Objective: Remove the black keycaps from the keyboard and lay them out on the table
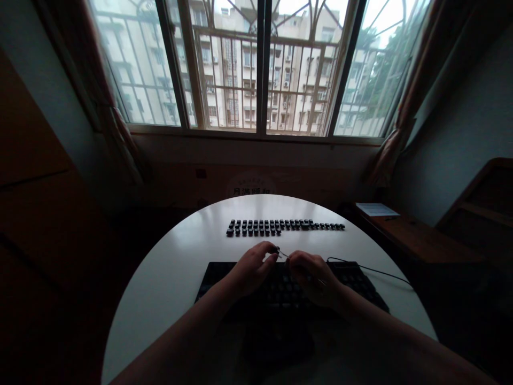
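A black keyboard lies on the round white table in front of me, partly covered by my hands and forearms. Above its back edge, my left hand pinches a small dark keycap between thumb and fingertips. My right hand is closed around a thin wire keycap puller, whose wire end reaches to the keycap. Beyond both hands, black keycaps stand in neat rows, the nearer row shorter than the others.
The white table has a curved edge all round. A black cable runs from the keyboard over the right edge. To the right stands a wooden bench with a paper sheet. A barred window is ahead.
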The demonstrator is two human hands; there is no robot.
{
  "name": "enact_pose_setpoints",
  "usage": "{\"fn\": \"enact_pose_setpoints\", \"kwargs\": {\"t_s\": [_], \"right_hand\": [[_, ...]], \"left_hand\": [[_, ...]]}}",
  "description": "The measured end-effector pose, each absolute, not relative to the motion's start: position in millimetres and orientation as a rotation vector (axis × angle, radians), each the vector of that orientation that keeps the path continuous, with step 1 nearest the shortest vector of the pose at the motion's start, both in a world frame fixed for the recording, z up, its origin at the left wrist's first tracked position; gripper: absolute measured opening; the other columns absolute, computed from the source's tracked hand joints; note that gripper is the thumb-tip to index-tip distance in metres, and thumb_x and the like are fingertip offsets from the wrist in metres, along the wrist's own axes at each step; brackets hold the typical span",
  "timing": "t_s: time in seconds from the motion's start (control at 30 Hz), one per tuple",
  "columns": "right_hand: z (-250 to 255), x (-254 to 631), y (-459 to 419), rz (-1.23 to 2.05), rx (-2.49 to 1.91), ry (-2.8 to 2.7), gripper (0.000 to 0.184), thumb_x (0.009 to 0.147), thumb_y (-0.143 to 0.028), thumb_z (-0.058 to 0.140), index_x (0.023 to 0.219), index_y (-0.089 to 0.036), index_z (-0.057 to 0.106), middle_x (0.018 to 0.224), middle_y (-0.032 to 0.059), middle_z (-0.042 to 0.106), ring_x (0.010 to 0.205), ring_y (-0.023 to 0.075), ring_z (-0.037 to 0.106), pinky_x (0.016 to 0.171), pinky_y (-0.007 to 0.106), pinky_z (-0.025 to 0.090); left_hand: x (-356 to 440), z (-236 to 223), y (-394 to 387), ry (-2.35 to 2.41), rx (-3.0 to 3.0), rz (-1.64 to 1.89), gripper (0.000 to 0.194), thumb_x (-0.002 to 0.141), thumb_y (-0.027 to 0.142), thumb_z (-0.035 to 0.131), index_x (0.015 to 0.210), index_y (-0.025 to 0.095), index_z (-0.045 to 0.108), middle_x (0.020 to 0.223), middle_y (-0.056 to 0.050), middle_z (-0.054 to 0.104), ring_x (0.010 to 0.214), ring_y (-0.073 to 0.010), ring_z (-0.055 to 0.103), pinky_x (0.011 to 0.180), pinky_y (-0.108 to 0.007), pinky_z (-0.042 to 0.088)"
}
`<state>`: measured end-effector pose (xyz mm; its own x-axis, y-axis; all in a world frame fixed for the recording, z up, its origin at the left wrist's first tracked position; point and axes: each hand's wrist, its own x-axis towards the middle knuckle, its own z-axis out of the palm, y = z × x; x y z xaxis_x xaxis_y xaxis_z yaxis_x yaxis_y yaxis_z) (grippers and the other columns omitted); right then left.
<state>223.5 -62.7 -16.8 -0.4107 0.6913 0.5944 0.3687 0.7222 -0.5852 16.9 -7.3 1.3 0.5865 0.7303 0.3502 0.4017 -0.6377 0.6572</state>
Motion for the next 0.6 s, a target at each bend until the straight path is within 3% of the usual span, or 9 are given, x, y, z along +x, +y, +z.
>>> {"fn": "enact_pose_setpoints", "kwargs": {"t_s": [0.23, 0.5, 0.6], "right_hand": [[-17.1, 226.2, -61.7, 0.463, -0.768, -2.090, 0.006, 0.089, -0.021, 0.043, 0.085, -0.023, 0.048, 0.076, 0.0014, 0.052, 0.059, 0.0140, 0.043, 0.056, 0.028, 0.035], [-12.4, 220.8, -65.5, 0.333, -0.831, -2.168, 0.008, 0.086, -0.015, 0.046, 0.086, -0.023, 0.047, 0.075, 0.0000, 0.050, 0.055, 0.0127, 0.039, 0.052, 0.027, 0.028], [-8.9, 219.2, -66.3, 0.211, -0.906, -2.096, 0.012, 0.090, -0.016, 0.044, 0.080, -0.023, 0.045, 0.074, 0.0005, 0.048, 0.058, 0.0146, 0.042, 0.054, 0.029, 0.031]], "left_hand": [[15.4, 3.2, -3.6, 0.865, 2.141, 0.765, 0.025, 0.086, 0.039, 0.049, 0.086, 0.016, 0.060, 0.080, -0.003, 0.064, 0.075, -0.0183, 0.058, 0.066, -0.026, 0.046], [17.1, 6.1, -5.8, 1.012, 2.220, 0.876, 0.018, 0.077, 0.032, 0.046, 0.070, 0.017, 0.054, 0.067, 0.000, 0.056, 0.064, -0.0160, 0.051, 0.060, -0.026, 0.038], [15.3, 8.2, -4.0, 1.061, 2.238, 0.910, 0.018, 0.076, 0.030, 0.043, 0.069, 0.018, 0.054, 0.067, -0.001, 0.055, 0.065, -0.0168, 0.050, 0.060, -0.027, 0.036]]}}
